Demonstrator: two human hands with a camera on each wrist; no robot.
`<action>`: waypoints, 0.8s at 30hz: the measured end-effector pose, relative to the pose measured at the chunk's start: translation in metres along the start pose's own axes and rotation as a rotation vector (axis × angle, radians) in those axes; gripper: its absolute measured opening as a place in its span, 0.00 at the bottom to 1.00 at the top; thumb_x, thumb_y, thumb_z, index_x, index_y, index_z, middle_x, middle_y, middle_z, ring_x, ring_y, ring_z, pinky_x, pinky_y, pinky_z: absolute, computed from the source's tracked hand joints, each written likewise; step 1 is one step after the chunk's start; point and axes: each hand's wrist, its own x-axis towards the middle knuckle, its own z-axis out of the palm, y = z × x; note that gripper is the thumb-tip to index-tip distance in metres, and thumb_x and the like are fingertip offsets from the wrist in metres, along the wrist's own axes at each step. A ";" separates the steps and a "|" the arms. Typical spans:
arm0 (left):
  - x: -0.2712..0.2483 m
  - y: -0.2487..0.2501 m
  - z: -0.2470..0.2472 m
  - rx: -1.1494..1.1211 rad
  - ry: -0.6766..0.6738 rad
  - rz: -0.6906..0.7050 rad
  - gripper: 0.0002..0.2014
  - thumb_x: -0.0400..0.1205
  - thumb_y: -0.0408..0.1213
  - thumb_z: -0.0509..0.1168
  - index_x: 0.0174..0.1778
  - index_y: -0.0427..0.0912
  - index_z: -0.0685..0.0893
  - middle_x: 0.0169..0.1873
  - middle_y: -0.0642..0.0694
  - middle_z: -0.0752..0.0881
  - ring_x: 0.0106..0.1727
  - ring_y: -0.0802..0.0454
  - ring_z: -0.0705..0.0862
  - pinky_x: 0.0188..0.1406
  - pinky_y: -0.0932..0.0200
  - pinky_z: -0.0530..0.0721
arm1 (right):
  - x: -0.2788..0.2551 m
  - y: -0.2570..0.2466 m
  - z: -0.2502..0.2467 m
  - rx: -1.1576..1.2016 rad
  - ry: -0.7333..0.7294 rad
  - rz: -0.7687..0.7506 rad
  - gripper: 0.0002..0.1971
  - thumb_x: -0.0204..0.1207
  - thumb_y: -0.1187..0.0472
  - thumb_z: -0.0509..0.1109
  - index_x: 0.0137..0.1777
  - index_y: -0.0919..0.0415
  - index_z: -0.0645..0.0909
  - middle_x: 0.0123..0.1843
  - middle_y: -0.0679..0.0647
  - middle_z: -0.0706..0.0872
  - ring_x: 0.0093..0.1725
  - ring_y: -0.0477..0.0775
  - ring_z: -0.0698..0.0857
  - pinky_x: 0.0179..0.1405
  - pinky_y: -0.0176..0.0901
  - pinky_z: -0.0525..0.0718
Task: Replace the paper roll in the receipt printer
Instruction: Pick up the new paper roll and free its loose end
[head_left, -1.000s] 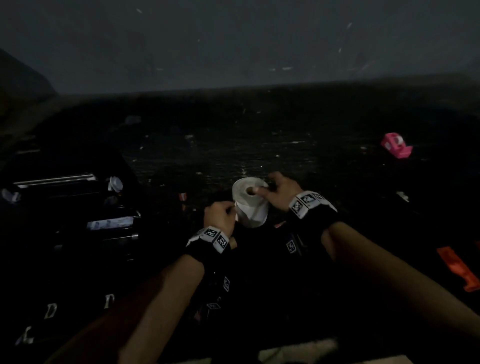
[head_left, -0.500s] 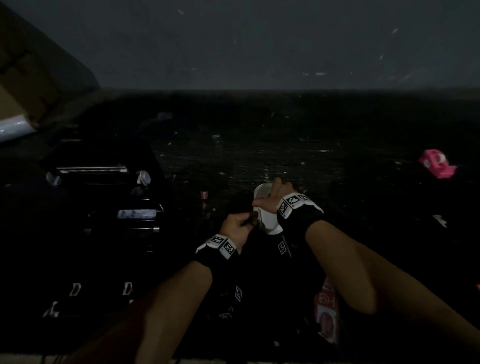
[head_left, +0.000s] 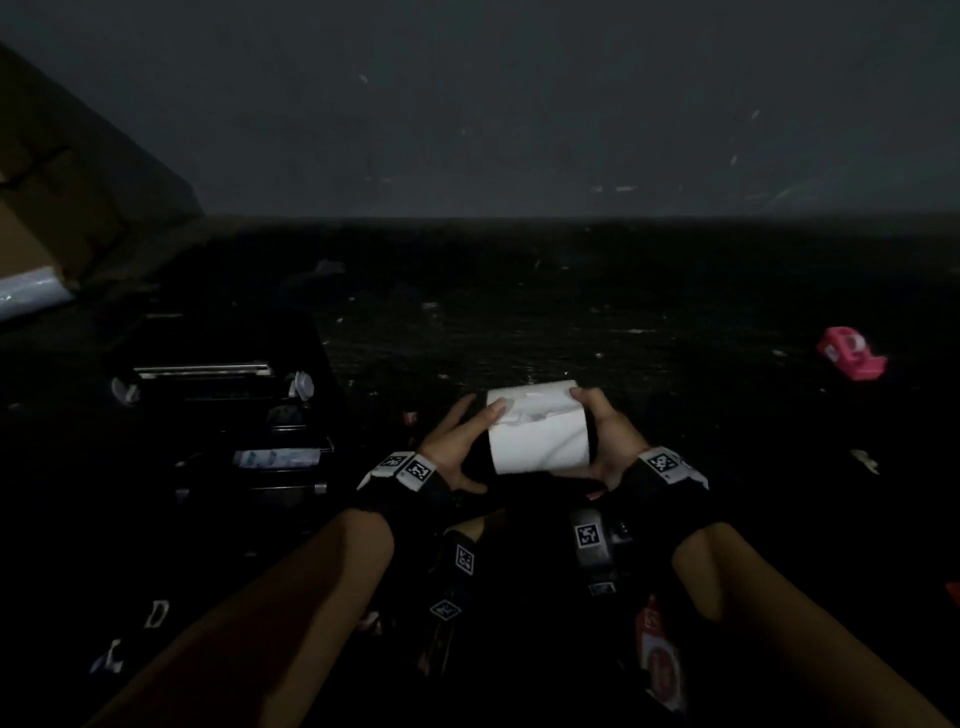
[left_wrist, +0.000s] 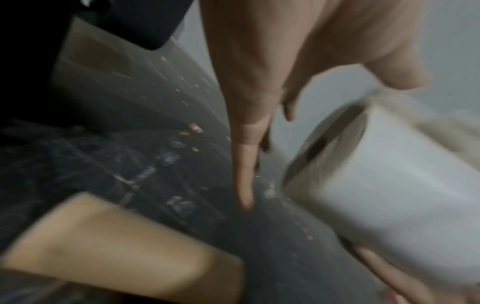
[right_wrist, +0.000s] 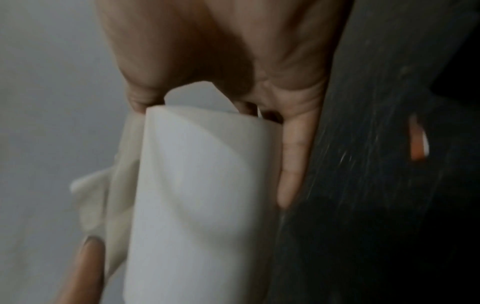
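At frame centre, above the dark surface, the paper roll is being gripped at its right end by the right hand. The left hand is being held with fingers straight, thumb touching the torn edge. End-on a moment ago, the roll is being held sideways.

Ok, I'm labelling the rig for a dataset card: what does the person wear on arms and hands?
No sleeves and no gloves: the forearms, the left hand and the right hand are bare. The left black wrist strap and right black wrist strap each carry white tags with black square markers. A dark camera unit with the same kind of marker hangs under each wrist.
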 end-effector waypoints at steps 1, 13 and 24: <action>-0.004 0.004 0.002 -0.031 -0.038 -0.010 0.28 0.71 0.55 0.70 0.68 0.64 0.72 0.68 0.49 0.75 0.70 0.38 0.73 0.52 0.30 0.79 | -0.004 0.000 0.002 0.027 -0.037 0.009 0.31 0.60 0.40 0.70 0.63 0.55 0.80 0.58 0.60 0.87 0.54 0.64 0.85 0.40 0.57 0.87; -0.026 0.009 -0.011 0.035 -0.076 0.076 0.28 0.73 0.40 0.72 0.68 0.61 0.71 0.58 0.47 0.81 0.50 0.44 0.83 0.33 0.49 0.87 | -0.041 -0.013 0.006 -0.578 0.065 -0.539 0.21 0.73 0.50 0.70 0.66 0.53 0.78 0.65 0.54 0.83 0.63 0.53 0.81 0.66 0.47 0.78; -0.025 0.003 -0.011 0.108 -0.058 0.020 0.23 0.74 0.39 0.72 0.59 0.63 0.72 0.54 0.49 0.79 0.47 0.46 0.81 0.38 0.46 0.86 | -0.042 0.001 0.015 -0.887 -0.068 -0.804 0.05 0.71 0.63 0.73 0.44 0.63 0.87 0.49 0.54 0.85 0.50 0.50 0.82 0.49 0.25 0.74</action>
